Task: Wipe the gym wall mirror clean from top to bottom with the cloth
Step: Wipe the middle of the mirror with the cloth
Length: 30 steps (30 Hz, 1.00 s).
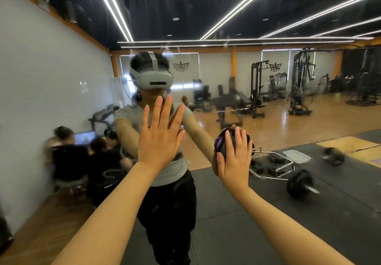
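Both bare forearms reach forward from the bottom edge toward the mirror (pixel 268 17), which fills the whole view. At the end of the left arm, the left hand (pixel 159 139) is spread flat, fingers straight and fanned, palm laid against the glass with nothing in it. Just right of it and a little lower, the right hand (pixel 235 159) presses a balled dark cloth (pixel 221 141) with purple patches against the glass; its fingers lie straight over the bundle, thumb along the lower left side, so the cloth bulges out above and left of the fingers. Faint streaks and smears show on the glass high above both hands. Behind the hands, the reflection shows the person wearing a grey headset (pixel 153 78). Right of the right hand, reflected on dark floor mats, lie a metal bar frame with weight plates (pixel 299 182). Farther beyond stand weight machines (pixel 301 87) on a wooden floor.
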{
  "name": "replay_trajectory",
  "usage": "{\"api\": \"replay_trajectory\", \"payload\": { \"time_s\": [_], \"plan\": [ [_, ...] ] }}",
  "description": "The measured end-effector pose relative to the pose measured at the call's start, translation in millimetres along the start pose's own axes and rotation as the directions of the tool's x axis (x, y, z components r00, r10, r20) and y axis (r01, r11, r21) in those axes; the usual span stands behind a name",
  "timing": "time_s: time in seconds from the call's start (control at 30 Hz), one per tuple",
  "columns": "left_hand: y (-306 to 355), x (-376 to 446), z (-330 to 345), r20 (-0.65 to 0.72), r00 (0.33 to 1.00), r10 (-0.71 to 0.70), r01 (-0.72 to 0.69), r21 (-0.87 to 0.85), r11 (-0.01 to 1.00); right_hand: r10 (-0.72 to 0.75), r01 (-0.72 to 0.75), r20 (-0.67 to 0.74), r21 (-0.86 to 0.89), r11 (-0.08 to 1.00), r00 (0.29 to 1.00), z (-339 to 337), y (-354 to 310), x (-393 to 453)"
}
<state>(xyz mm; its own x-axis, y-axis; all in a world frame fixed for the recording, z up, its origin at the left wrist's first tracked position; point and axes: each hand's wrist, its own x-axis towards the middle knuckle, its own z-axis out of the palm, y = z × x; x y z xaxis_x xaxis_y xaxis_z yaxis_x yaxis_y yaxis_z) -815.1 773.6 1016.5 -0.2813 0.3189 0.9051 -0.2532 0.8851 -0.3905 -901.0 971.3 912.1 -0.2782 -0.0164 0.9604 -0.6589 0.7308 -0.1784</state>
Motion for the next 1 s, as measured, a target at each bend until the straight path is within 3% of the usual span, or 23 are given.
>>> {"api": "replay_trajectory", "payload": {
  "time_s": [0.2,0.53,0.7,1.0],
  "plan": [
    [-1,0,0,0.023,1.000,-0.002,0.003,-0.012,1.000,-0.067,0.067,0.027,-0.012,0.998,0.997,-7,9,15],
    [-2,-2,4,-0.005,1.000,0.012,-0.012,-0.036,0.999,0.049,-0.051,-0.075,-0.025,0.998,0.996,-48,2,182],
    [-2,-4,6,-0.016,1.000,0.020,-0.021,-0.074,0.997,0.091,-0.093,-0.116,-0.005,0.996,0.989,-36,0,159],
    [-2,-4,7,-0.003,1.000,0.014,-0.014,-0.067,0.998,0.132,-0.132,-0.018,0.009,0.991,0.991,-12,12,36]
  ]
}}
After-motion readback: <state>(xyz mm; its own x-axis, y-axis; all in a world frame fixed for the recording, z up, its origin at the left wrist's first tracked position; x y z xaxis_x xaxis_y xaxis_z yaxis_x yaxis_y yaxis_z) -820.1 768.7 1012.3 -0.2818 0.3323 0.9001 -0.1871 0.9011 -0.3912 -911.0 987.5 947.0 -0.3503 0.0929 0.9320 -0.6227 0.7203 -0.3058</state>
